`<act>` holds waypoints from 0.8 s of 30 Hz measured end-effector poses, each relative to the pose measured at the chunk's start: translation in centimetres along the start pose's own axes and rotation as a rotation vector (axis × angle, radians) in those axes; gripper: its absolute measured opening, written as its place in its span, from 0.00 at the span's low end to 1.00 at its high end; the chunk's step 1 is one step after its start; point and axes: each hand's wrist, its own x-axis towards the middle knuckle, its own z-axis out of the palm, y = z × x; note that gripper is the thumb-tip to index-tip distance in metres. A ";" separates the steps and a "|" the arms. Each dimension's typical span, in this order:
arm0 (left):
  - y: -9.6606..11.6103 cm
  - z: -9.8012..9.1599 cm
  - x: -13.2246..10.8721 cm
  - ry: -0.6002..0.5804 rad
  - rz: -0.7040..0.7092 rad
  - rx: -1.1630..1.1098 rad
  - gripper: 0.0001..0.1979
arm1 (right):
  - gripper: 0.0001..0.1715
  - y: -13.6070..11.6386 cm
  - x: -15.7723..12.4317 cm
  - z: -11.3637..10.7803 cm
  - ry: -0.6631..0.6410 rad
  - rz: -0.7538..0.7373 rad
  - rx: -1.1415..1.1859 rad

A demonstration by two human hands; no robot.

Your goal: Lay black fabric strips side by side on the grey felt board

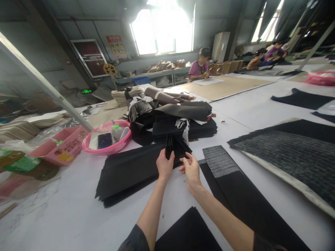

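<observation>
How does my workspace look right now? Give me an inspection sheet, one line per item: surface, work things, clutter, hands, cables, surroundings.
Surface: white table, with dark pieces spread across it.
Work things: fanned black pieces, beside a flat black stack and a white-tied dark bundle.
Clutter: pink basin holding a phone; pink box; green-labelled bottle.
Hands: left hand grips the fanned pieces; right hand is close by, contact unclear.
Cables: nothing seen on the table.
Surroundings: co-worker seated beyond; bright window.
</observation>
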 end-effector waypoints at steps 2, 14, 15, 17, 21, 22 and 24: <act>0.0 0.0 0.0 0.000 -0.001 0.001 0.10 | 0.23 -0.1 0.0 0.1 0.008 0.005 0.008; 0.0 0.0 0.0 0.006 0.007 0.003 0.10 | 0.25 0.3 -0.3 0.3 0.018 -0.035 0.008; 0.0 0.0 0.0 0.006 0.008 0.003 0.10 | 0.26 0.2 -0.3 0.4 0.021 -0.030 0.008; 0.0 0.0 0.0 0.007 0.008 0.002 0.10 | 0.26 0.1 -0.5 0.4 0.020 -0.035 0.010; -0.1 0.0 0.0 0.010 0.004 0.000 0.10 | 0.19 0.0 -0.4 0.1 -0.018 -0.136 -0.048; -0.1 0.0 0.0 0.009 0.004 -0.001 0.10 | 0.18 0.0 -0.2 0.0 -0.025 -0.163 -0.075; -0.1 0.0 0.0 0.006 0.007 -0.005 0.10 | 0.18 0.1 0.4 -0.3 -0.021 -0.201 -0.137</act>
